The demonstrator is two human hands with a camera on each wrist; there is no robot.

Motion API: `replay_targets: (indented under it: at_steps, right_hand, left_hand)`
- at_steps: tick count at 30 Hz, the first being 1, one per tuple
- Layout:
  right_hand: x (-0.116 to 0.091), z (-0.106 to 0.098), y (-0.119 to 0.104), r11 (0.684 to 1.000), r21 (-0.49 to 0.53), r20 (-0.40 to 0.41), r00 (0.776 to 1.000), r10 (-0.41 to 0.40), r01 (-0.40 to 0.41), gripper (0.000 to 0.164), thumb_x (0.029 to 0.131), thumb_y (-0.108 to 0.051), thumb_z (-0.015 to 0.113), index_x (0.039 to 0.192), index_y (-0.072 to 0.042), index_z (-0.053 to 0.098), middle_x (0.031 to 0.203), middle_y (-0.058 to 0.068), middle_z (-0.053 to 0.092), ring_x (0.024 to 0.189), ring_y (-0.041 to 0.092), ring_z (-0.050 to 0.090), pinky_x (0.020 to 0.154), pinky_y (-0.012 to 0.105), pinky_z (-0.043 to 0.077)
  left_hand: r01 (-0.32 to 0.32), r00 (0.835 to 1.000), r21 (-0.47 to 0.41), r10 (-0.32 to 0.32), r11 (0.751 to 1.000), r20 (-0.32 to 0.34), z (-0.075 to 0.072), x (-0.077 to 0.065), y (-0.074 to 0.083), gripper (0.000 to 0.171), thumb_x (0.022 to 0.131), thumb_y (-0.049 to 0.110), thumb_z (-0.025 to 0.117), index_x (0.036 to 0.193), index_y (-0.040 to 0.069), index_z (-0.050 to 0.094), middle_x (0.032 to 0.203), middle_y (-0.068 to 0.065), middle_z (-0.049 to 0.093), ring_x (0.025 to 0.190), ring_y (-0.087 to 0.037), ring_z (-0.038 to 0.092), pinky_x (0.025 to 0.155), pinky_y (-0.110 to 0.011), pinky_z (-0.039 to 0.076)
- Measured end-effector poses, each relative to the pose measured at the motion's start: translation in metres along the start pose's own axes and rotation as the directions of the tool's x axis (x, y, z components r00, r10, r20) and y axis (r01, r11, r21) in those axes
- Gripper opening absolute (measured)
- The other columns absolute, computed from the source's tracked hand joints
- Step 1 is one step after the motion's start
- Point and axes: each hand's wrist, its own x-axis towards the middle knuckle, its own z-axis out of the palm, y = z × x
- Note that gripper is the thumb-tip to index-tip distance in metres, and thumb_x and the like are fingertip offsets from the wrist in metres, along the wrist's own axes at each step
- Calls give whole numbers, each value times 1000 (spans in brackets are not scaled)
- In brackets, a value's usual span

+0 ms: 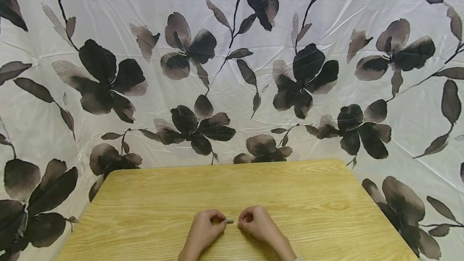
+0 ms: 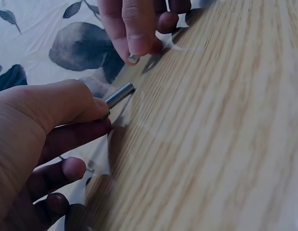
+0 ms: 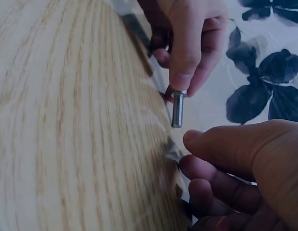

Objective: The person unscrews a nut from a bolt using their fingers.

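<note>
My left hand pinches a threaded metal bolt between thumb and forefinger. The bolt's bare shaft points toward the right hand, and its other end is hidden in the grip. Facing it, my right hand pinches a small silvery nut at its thumb and fingertips. A narrow gap separates the nut from the bolt's tip. In the right wrist view the bolt shows in full thread, while the nut is hidden by the right-hand fingers. Both hands are low over the table's front part.
A light wood-grain table with rounded far corners lies beneath the hands. Behind it and at both sides hangs a white cloth printed with dark flowers and leaves.
</note>
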Motion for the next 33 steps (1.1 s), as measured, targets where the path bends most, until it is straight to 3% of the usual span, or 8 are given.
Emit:
replay_targets:
  at_steps: [10, 15, 33]
  right_hand:
    - [1, 6, 1, 998, -51, -5, 999, -42, 41, 8, 86, 0, 77, 90, -7, 77, 74, -7, 65, 63, -2, 54, 58, 18, 47]
    - [1, 6, -1, 998, -62, -8, 1000, -25, 25, 1, 88, -6, 78, 88, -5, 77, 72, -7, 65, 63, -1, 53, 57, 19, 46]
    - [0, 5, -5, 997, -73, -2, 1000, -3, 3, 5, 89, -9, 78, 87, -4, 77, 73, -7, 64, 65, 0, 52, 59, 20, 45]
  left_hand:
    - [-14, 1000, 4, 14, 1000, 12, -2, 1, -4, 5, 83, 10, 81, 87, 13, 80, 86, 4, 77, 72, 0, 58, 63, -20, 47]
    - [-14, 1000, 0, 14, 1000, 22, -2, 1, -5, 7, 82, 9, 81, 87, 13, 80, 85, 4, 76, 68, 0, 55, 60, -20, 46]
    - [2, 999, -26, -1, 1000, 44, -3, 0, -2, 10, 81, 7, 81, 89, 12, 80, 82, 5, 74, 54, 0, 46, 50, -20, 41]
